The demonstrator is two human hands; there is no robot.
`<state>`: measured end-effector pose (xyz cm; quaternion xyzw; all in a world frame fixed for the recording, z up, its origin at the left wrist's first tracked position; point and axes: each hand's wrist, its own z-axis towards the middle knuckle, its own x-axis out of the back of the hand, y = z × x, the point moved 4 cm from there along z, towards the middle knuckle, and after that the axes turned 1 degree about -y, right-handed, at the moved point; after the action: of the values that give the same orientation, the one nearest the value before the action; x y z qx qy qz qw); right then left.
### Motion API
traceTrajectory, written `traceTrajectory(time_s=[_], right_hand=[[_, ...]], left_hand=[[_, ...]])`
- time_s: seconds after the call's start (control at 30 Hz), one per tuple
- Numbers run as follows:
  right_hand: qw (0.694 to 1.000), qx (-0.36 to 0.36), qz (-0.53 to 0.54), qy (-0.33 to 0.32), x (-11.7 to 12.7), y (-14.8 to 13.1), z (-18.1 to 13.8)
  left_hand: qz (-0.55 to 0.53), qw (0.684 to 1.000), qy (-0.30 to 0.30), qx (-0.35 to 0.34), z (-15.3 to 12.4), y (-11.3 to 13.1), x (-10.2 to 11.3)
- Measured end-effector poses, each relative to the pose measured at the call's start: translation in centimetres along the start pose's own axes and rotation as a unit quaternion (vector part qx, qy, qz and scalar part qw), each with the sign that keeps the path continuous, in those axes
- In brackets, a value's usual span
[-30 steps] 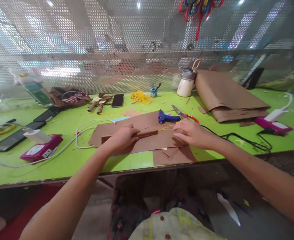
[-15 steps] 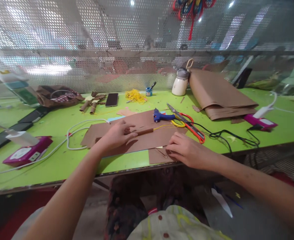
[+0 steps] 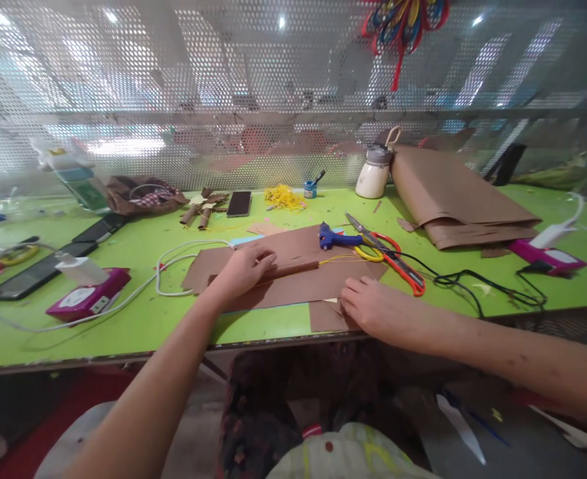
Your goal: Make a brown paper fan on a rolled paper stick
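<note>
Roughly at the middle of the green worktop [image 3: 124,249], the left hand [image 3: 243,267] lies on a thin brown roll [image 3: 296,269], which rests across a large brown sheet [image 3: 298,283]. Its fingers [image 3: 267,255] bend over the roll's left end and press down on it; whether they close around it cannot be told. The roll's right end sticks out past the fingers and points toward a blue glue gun [image 3: 336,237]. A yellow thread [image 3: 343,257] runs from that end toward the scissors [image 3: 391,255], whose orange handles lie just right of the glue gun.

The right hand [image 3: 371,307] sits at the worktop's near edge, palm down with fingers spread and released, resting on a small brown scrap [image 3: 323,317] that touches the sheet's near edge. It grips nothing.

A black cable [image 3: 473,279] trails rightward from the glue gun. A white cable [image 3: 174,263] loops left of the sheet toward a pink box [image 3: 86,299]. Another pink box [image 3: 548,256] lies far right, beside a stack of brown paper [image 3: 453,199]. A white bottle [image 3: 373,174] stands just left of that stack, against the mesh wall [image 3: 174,100]. Farther along the back lie a tuft of yellow string [image 3: 283,196], a small blue pot [image 3: 311,189] and a phone [image 3: 238,203].
</note>
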<state>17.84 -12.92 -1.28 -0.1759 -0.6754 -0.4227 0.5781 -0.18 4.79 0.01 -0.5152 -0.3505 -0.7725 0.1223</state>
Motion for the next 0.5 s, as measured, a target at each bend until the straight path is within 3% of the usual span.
traceTrajectory(time_s=[0.13,0.27,0.4,0.5], right_hand=[[1.000,0.009,0.002,0.015,-0.6,0.3,0.3],[0.998,-0.016,0.038,0.053,-1.1,0.8,-0.3],[0.984,-0.083,0.102,0.123,-1.3,1.6,-1.2],[0.950,-0.158,0.189,0.194,-1.3,2.1,-1.7]], left_hand=[[0.016,0.998,-0.055,-0.029,-0.5,1.0,-0.2],[0.048,0.996,-0.061,-0.046,-0.7,1.5,-0.2],[0.086,0.993,-0.061,-0.060,-0.7,1.5,-0.6],[0.106,0.990,-0.056,-0.073,-0.7,1.5,-0.9]])
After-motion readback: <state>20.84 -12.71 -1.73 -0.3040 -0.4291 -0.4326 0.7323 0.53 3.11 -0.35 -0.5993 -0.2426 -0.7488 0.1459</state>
